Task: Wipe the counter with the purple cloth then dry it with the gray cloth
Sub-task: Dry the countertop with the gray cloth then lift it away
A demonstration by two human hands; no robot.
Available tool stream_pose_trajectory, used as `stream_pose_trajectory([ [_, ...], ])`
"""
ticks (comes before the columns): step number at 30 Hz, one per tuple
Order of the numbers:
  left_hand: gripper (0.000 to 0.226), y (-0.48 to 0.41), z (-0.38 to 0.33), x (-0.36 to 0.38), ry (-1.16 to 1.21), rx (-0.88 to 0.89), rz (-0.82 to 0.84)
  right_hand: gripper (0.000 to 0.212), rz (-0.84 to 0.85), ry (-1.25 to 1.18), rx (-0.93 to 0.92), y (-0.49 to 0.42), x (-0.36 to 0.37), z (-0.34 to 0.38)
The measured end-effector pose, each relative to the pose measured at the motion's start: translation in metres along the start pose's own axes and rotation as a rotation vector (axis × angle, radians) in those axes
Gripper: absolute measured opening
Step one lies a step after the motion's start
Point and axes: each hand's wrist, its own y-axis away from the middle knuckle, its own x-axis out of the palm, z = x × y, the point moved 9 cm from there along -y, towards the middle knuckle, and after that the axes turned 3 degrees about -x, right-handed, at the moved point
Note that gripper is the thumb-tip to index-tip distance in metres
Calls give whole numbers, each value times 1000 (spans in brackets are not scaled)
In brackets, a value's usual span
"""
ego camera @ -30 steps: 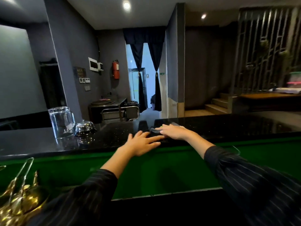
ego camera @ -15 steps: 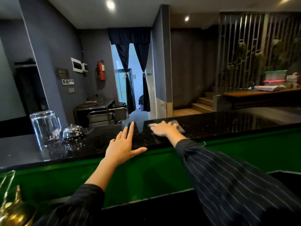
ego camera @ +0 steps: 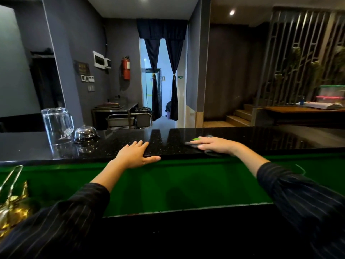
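1. Fingers (ego camera: 202, 141) of your right hand (ego camera: 214, 145) lie flat, pressed on the gray cloth (ego camera: 211, 152); it has slid rightward along the counter (ego camera: 261, 139).
2. Your left hand (ego camera: 135, 155), fingers together, thumb out, still braces the edge; drying looks underway; purple cloth unseen.

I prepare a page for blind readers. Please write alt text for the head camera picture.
A person's right hand presses a gray cloth flat on a glossy black counter, while the left hand rests open on the counter's near edge. An upturned glass jug and a silver call bell stand at the left.
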Motion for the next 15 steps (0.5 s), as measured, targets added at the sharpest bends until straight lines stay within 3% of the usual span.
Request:
stream_pose_trajectory([
  [4,138,-1,4,-5,40,66,30,44,-45,138,191,-14,-27,-72],
  [7,119,-5,20,-13,202,142,18,47,1,237,298,-42,-32,-88],
  [11,105,-3,29,-12,207,159,-199,53,62,305,361,-83,-30,-66],
  [15,94,8,32,-24,239,103,-409,65,105,327,301,-169,-7,-34],
])
